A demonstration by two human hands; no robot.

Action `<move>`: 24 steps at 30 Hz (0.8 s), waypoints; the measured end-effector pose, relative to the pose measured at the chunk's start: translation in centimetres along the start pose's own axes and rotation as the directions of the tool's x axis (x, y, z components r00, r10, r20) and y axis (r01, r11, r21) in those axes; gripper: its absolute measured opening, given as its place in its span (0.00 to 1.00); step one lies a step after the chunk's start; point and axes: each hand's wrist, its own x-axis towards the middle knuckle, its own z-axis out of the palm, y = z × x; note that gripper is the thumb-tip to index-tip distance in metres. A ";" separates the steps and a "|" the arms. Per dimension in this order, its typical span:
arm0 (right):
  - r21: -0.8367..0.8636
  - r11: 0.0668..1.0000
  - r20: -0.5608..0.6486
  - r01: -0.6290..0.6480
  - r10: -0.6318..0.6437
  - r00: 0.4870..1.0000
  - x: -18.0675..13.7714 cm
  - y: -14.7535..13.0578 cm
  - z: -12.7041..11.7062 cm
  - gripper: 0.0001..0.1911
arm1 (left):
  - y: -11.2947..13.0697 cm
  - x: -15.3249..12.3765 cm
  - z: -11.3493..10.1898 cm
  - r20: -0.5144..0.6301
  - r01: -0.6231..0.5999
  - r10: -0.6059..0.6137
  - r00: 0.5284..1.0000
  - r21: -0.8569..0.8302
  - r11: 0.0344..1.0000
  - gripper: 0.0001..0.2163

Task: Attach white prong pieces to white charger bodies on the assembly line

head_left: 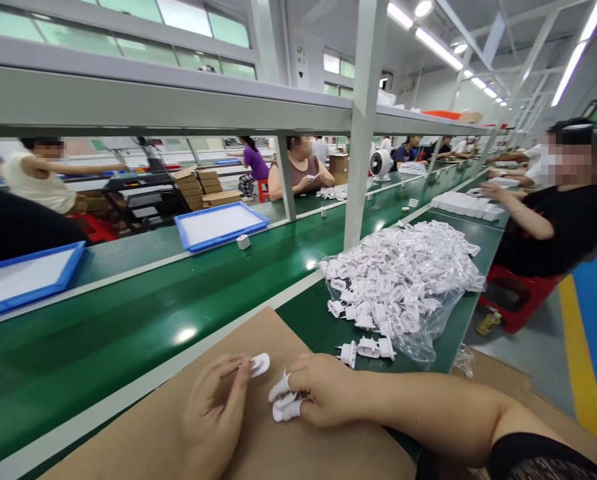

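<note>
My left hand (218, 407) is closed in a pinch on a small white oval plastic piece (261, 365), held above the cardboard sheet (178, 427). Just to its right, my right hand (323, 387) reaches in from the right side, with white covers on its fingertips. Those fingers are closed around a white plastic plug part (281, 408), partly hidden by them. Beyond my right hand, several loose white plugs (368, 347) with metal pins lie on the green table. Behind these spreads a large heap of white plug parts (398, 273) on a clear plastic bag (428, 340).
A green conveyor belt (198, 303) runs past the cardboard, carrying a small white block (243, 242). Blue-rimmed trays (221, 227) sit across it. A metal post (363, 133) and overhead shelf (178, 100) stand ahead. A co-worker (563, 200) sits at right beside white boxes (466, 205).
</note>
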 end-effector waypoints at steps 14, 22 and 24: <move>-0.126 0.992 0.110 0.010 0.004 0.994 0.5 -0.3 -0.7 0.11 | -2.6 0.3 0.2 0.401 0.063 -0.051 0.915 -0.017 0.998 0.22; -0.131 0.991 0.118 0.022 -0.007 0.993 0.4 0.0 -0.4 0.09 | -0.9 0.4 0.4 0.225 0.058 -0.074 0.972 0.076 0.995 0.19; -0.118 0.993 0.086 0.027 -0.016 0.996 0.3 0.1 -0.3 0.10 | -0.4 0.4 0.0 0.110 0.047 -0.060 0.992 0.114 0.992 0.19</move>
